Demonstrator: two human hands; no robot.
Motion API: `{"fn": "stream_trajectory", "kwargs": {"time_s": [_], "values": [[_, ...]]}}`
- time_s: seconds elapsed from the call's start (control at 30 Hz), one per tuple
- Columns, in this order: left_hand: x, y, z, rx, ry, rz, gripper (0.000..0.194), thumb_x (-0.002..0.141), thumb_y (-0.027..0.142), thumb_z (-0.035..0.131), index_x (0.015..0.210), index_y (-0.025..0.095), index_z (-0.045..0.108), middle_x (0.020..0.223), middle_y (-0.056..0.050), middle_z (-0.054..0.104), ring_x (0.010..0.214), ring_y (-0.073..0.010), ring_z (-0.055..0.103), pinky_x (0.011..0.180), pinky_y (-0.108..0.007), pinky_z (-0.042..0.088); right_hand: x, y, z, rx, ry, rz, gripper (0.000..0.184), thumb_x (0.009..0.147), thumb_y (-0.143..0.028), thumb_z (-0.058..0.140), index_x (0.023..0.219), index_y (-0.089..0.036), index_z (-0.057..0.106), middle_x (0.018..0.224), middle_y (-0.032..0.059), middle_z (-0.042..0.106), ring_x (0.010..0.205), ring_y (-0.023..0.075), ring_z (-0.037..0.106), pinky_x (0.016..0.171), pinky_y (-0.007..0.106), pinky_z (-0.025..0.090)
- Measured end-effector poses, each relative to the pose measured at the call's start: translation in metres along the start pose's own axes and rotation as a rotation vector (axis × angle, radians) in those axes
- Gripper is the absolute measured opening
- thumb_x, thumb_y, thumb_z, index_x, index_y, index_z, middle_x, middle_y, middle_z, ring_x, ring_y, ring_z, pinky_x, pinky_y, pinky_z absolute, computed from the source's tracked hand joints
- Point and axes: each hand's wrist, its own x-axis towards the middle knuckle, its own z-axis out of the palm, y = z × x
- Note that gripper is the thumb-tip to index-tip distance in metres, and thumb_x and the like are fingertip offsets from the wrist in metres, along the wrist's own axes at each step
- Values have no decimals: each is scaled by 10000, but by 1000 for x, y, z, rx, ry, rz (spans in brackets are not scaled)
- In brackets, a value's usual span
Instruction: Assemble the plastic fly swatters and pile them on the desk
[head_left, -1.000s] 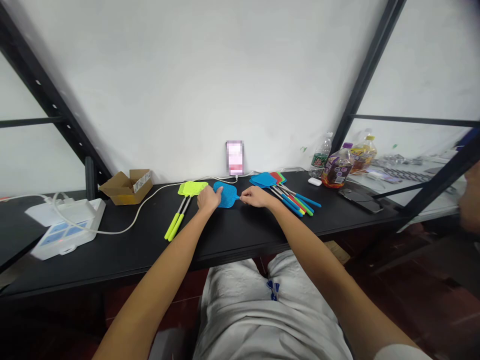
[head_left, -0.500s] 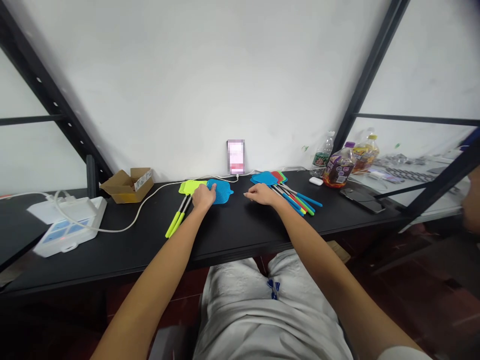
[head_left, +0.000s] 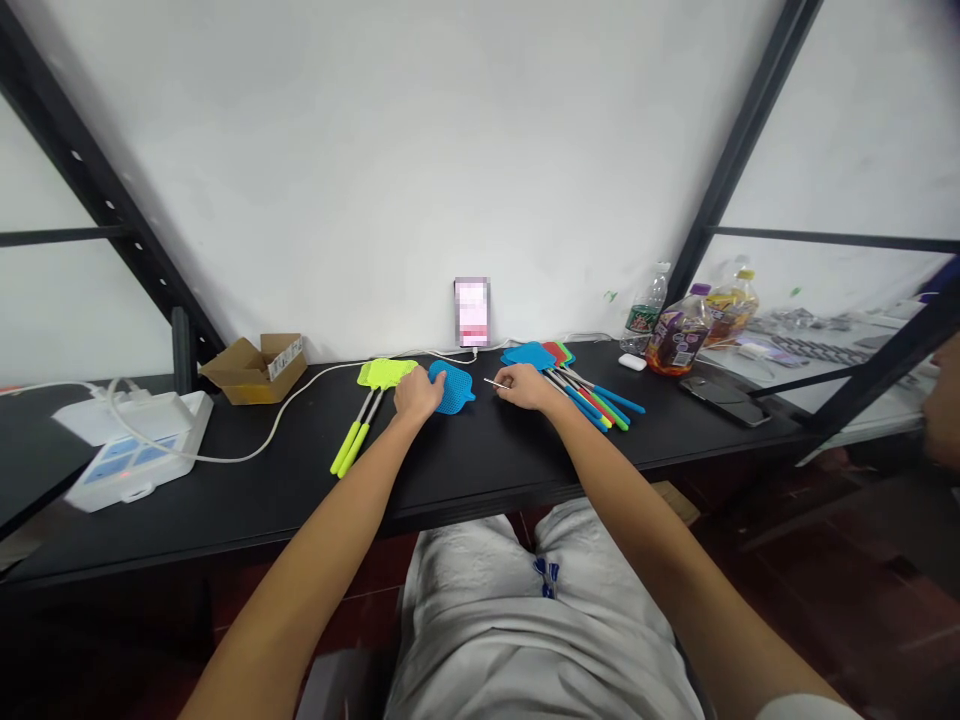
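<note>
My left hand (head_left: 417, 396) pinches the edge of a blue fly swatter head (head_left: 452, 387), a perforated paddle whose short neck points to the right. Facing it across a small gap, my right hand (head_left: 523, 387) is closed on a thin metal rod (head_left: 492, 382), its tip pointing at the neck; the rest of the rod is hidden. Two yellow-green fly swatters (head_left: 388, 373) lie beside and partly behind my left hand. Just right of my right hand, several fly swatters (head_left: 592, 395) in blue, red and green rest in a fanned pile.
A phone (head_left: 472, 312) with a cable leans on the wall. Left on the black table (head_left: 300, 500) are an open cardboard box (head_left: 255, 380) and a white power strip (head_left: 142, 465). Bottles (head_left: 679, 330), a white case (head_left: 632, 362) and a dark phone (head_left: 724, 400) stand or lie right.
My left hand has moved slightly right with the blue swatter head, which now tilts downward at its neck. More of the thin rod shows from my right hand.
</note>
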Motion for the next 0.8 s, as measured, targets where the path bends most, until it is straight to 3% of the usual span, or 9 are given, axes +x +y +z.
{"fn": "stream_trajectory", "kwargs": {"time_s": [0.2, 0.3, 0.4, 0.5, 0.63, 0.7, 0.8], "values": [[-1, 2, 4, -41, 12, 105, 448, 906, 535, 500, 1114, 163, 638, 1152, -164, 697, 1110, -309, 630, 863, -357, 453, 2, 0, 1, 54, 34, -5, 106, 723, -141, 679, 822, -168, 706, 772, 38, 684, 686, 144, 587, 644, 243, 423], [-2, 3, 5, -75, 34, 172, 437, 897, 537, 523, 1090, 165, 646, 1117, -147, 707, 1083, -289, 637, 869, -345, 454, 0, -9, -2, 86, 96, -22, 69, 780, -207, 662, 808, -155, 699, 773, 44, 682, 690, 143, 590, 648, 245, 425], [-5, 5, 5, -135, 79, 291, 406, 891, 520, 555, 1067, 168, 654, 1071, -123, 715, 1042, -267, 643, 880, -335, 458, -5, -22, -4, 192, 136, -36, 283, 886, -388, 587, 779, -148, 690, 708, 39, 664, 654, 139, 581, 622, 243, 413], [-10, 10, 4, -216, 113, 448, 358, 885, 484, 590, 1064, 181, 655, 1061, -92, 712, 1024, -240, 638, 909, -324, 460, -9, -31, -2, 342, 41, -77, 435, 898, -545, 542, 782, -148, 675, 619, 10, 618, 552, 121, 547, 560, 233, 400], [-17, 15, 3, -320, 176, 584, 328, 870, 406, 628, 1115, 189, 639, 1110, -80, 665, 1005, -218, 630, 906, -324, 485, -7, -30, 5, 476, -106, -83, 472, 867, -594, 558, 716, -151, 628, 552, -7, 582, 486, 116, 536, 518, 224, 405], [-17, 15, 2, -338, 238, 554, 365, 853, 368, 643, 1173, 196, 616, 1161, -92, 615, 1022, -220, 625, 899, -332, 496, -4, -26, 6, 494, -45, -60, 487, 864, -595, 554, 656, -157, 593, 547, -1, 582, 499, 117, 538, 517, 219, 405], [-12, 12, 3, -284, 243, 449, 309, 848, 325, 625, 1127, 192, 615, 1128, -99, 587, 1024, -231, 616, 902, -352, 496, 0, -21, 2, 538, 165, 31, 473, 862, -585, 556, 626, -176, 541, 523, -3, 566, 484, 114, 513, 487, 215, 390]]}}
